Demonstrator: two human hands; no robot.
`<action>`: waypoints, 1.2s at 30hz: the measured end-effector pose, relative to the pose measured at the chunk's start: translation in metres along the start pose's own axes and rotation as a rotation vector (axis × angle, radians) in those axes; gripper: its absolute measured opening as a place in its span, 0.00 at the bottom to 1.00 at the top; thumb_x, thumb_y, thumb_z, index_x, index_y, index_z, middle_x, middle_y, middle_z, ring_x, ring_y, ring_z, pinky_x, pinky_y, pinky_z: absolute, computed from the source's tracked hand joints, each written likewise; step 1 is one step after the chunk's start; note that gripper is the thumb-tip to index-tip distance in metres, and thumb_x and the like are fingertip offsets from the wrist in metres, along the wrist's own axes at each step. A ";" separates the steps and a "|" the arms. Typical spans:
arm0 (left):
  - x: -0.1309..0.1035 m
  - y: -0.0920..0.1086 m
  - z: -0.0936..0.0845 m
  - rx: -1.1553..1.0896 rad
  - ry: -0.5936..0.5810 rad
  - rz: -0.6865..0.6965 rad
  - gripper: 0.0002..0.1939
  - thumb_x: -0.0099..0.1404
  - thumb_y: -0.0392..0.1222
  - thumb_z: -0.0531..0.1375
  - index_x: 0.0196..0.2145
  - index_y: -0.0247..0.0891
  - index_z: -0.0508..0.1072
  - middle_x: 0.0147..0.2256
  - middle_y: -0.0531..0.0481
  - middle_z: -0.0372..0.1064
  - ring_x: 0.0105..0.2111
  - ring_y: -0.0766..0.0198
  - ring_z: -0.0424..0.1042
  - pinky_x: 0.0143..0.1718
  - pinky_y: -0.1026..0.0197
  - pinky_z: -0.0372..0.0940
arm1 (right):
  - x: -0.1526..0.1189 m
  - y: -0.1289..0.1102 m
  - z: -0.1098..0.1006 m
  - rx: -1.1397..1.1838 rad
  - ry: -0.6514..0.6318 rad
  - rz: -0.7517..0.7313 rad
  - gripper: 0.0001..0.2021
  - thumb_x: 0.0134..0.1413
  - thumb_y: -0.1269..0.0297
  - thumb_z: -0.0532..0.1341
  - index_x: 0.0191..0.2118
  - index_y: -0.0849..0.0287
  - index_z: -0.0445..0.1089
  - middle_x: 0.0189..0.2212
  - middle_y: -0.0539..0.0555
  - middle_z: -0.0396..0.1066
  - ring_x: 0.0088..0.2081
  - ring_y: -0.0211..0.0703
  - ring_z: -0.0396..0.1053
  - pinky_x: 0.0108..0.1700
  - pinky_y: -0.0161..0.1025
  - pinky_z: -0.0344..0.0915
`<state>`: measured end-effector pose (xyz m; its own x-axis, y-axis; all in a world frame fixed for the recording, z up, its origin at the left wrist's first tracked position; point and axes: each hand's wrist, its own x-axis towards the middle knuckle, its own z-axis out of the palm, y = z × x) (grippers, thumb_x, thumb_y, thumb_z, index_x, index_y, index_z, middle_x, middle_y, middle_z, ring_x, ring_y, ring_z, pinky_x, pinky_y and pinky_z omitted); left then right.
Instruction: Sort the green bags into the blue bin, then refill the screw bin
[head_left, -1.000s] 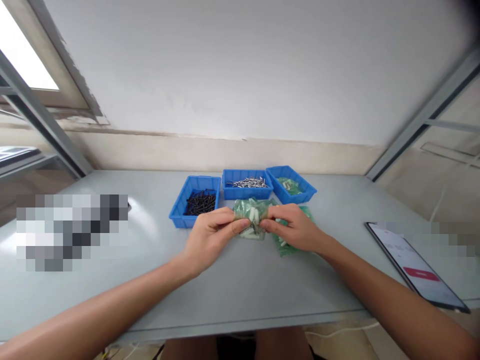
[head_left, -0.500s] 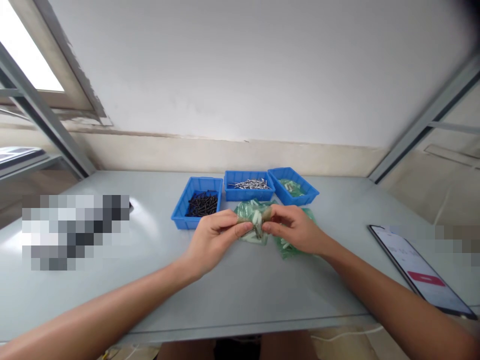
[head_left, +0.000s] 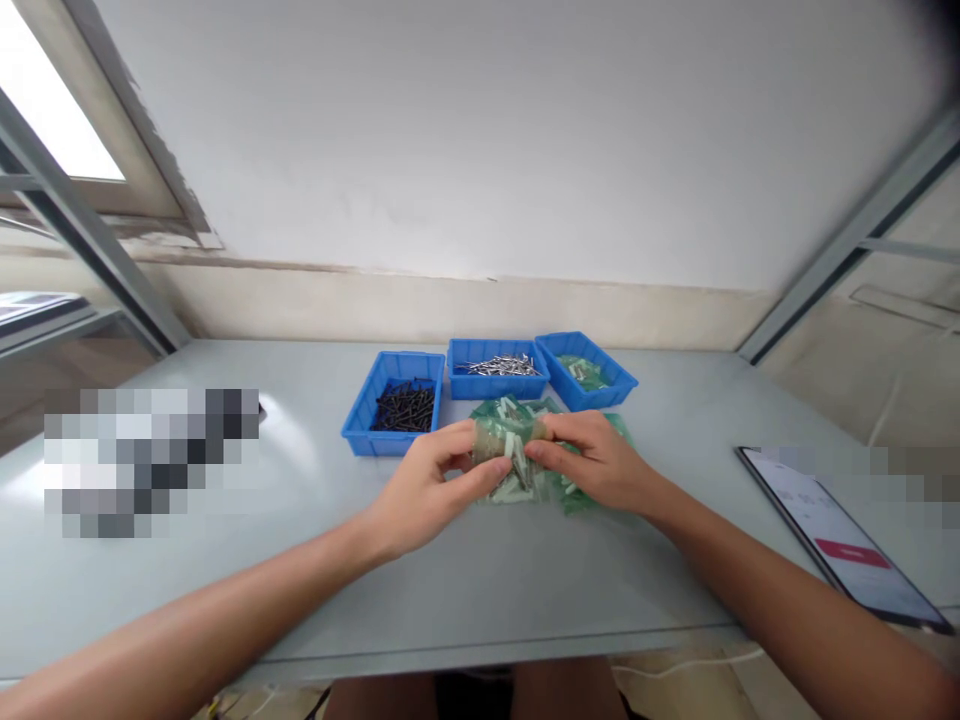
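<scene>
Both hands grip a green clear plastic bag (head_left: 511, 483) with pale green plugs and some metal pieces inside. On its left side my left hand (head_left: 442, 475) is closed, thumb in front and fingers behind. My right hand (head_left: 589, 455) pinches the bag's right side between thumb and fingers. Another green bag (head_left: 581, 498) of pale plugs lies on the table under and beside the right hand, partly hidden by it.
Behind the hands stand a blue bin of black screws (head_left: 356, 418), a blue bin of silver screws or nails (head_left: 499, 388) and a blue bin with green bags (head_left: 619, 385). A phone (head_left: 840, 530) lies on the grey table (head_left: 465, 590) at right. A blurred-out object sits at left.
The bag between my hands has spread flatter, and more of its plugs and metal pieces show. My left thumb has shifted slightly; the bins and phone stay put.
</scene>
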<state>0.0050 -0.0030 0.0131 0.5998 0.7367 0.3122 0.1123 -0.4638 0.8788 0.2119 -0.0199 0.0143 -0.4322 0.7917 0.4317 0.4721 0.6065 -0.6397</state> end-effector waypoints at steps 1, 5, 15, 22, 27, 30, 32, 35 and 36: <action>0.000 0.000 0.000 0.002 -0.019 -0.006 0.09 0.61 0.42 0.59 0.30 0.33 0.74 0.32 0.48 0.67 0.32 0.63 0.66 0.31 0.63 0.61 | 0.000 0.000 0.001 -0.019 0.002 -0.002 0.19 0.61 0.57 0.54 0.21 0.59 0.56 0.17 0.44 0.55 0.21 0.31 0.53 0.25 0.32 0.48; 0.001 0.000 0.001 0.093 -0.005 -0.019 0.11 0.61 0.44 0.60 0.27 0.33 0.73 0.28 0.50 0.66 0.28 0.66 0.64 0.29 0.64 0.60 | 0.000 0.001 0.003 -0.089 0.030 0.005 0.20 0.62 0.57 0.53 0.20 0.59 0.54 0.16 0.44 0.53 0.20 0.31 0.53 0.24 0.32 0.48; 0.002 0.002 0.002 0.183 -0.026 0.000 0.12 0.65 0.43 0.55 0.29 0.34 0.74 0.31 0.47 0.71 0.32 0.62 0.68 0.34 0.62 0.63 | -0.001 0.000 0.002 -0.038 0.006 0.045 0.21 0.65 0.59 0.49 0.20 0.59 0.61 0.17 0.47 0.64 0.20 0.31 0.59 0.25 0.31 0.53; 0.003 0.000 0.000 0.193 0.078 0.003 0.11 0.63 0.41 0.56 0.28 0.34 0.74 0.26 0.51 0.67 0.26 0.66 0.63 0.27 0.65 0.59 | 0.000 0.001 -0.002 -0.009 0.016 0.010 0.11 0.59 0.58 0.56 0.30 0.59 0.68 0.25 0.49 0.69 0.26 0.35 0.64 0.29 0.32 0.59; 0.003 0.000 0.001 0.163 0.120 -0.001 0.11 0.62 0.40 0.57 0.24 0.34 0.72 0.22 0.54 0.62 0.24 0.69 0.59 0.24 0.66 0.56 | 0.002 0.001 -0.001 -0.005 0.037 0.038 0.08 0.56 0.60 0.60 0.29 0.58 0.68 0.24 0.49 0.69 0.27 0.35 0.64 0.29 0.32 0.59; 0.003 0.001 0.001 0.156 0.122 -0.007 0.11 0.62 0.40 0.57 0.25 0.33 0.72 0.22 0.54 0.61 0.24 0.68 0.59 0.24 0.66 0.56 | 0.002 0.002 -0.001 -0.007 0.030 0.062 0.11 0.58 0.61 0.58 0.27 0.58 0.67 0.23 0.48 0.68 0.25 0.35 0.63 0.28 0.32 0.58; 0.003 0.001 0.001 0.151 0.123 -0.014 0.11 0.62 0.41 0.57 0.25 0.34 0.72 0.22 0.54 0.61 0.23 0.69 0.59 0.24 0.66 0.56 | 0.002 0.003 -0.002 -0.010 0.013 0.074 0.12 0.59 0.60 0.57 0.25 0.59 0.66 0.21 0.48 0.67 0.24 0.34 0.62 0.28 0.32 0.57; 0.003 0.000 0.001 0.142 0.124 -0.027 0.11 0.63 0.41 0.57 0.25 0.34 0.72 0.22 0.54 0.61 0.23 0.68 0.59 0.24 0.67 0.56 | 0.001 0.002 -0.002 -0.002 -0.023 0.086 0.15 0.61 0.59 0.55 0.24 0.59 0.64 0.21 0.48 0.67 0.24 0.33 0.62 0.28 0.32 0.56; 0.003 0.000 0.001 0.142 0.123 -0.027 0.12 0.63 0.41 0.57 0.25 0.34 0.72 0.22 0.54 0.61 0.24 0.68 0.59 0.24 0.67 0.56 | 0.001 0.001 -0.002 0.007 -0.033 0.086 0.16 0.61 0.59 0.54 0.24 0.59 0.64 0.21 0.48 0.66 0.24 0.33 0.62 0.28 0.32 0.56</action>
<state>0.0078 -0.0012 0.0137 0.4948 0.8003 0.3386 0.2429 -0.5015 0.8304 0.2133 -0.0186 0.0152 -0.4155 0.8380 0.3538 0.5029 0.5358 -0.6783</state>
